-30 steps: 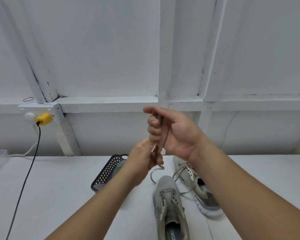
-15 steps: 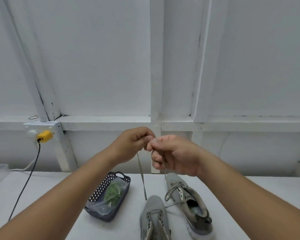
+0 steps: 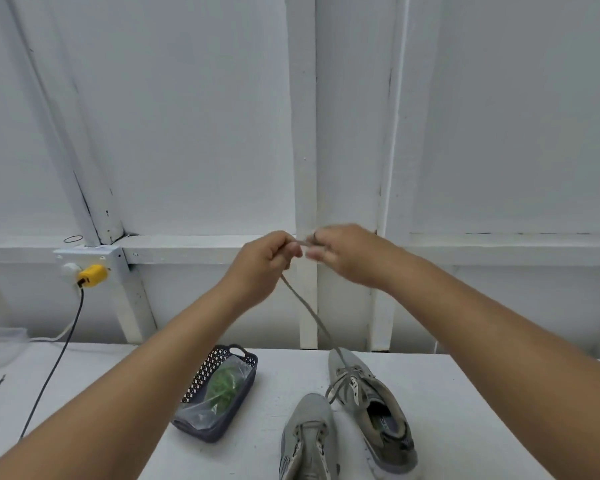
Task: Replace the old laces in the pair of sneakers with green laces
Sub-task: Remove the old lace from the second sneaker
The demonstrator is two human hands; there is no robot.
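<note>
From the head camera, a dark perforated basket sat on the white table, left of the sneakers; inside it lay a clear plastic bag holding a bundle of green laces, the bag's loose end spilling toward the basket's near rim; at the far left edge a clear tub showed only in part, and its contents could not be made out.

The left hand was raised in front of the wall rail, its fingers curled and pinching the old grey lace; the right hand met it there, its curled fingers gripping the same lace's upper end, though motion blur hid exactly how the fingertips lay; the lace ran taut from the hands down to the toe end of the right sneaker, which lay tilted on the table with its remaining lacing loose; the left sneaker stood just beside it, its heel cut off by the lower edge, and its eyelets looked mostly bare.

A yellow plug sat in a wall socket with a dark cable trailing down to the table.

Compared with half a second before, the hands stood at much the same height with the lace stretched straighter toward the right sneaker; a second before, the right hand had been above the left with the lace gripped upright between them; the basket and both sneakers had kept their places.
</note>
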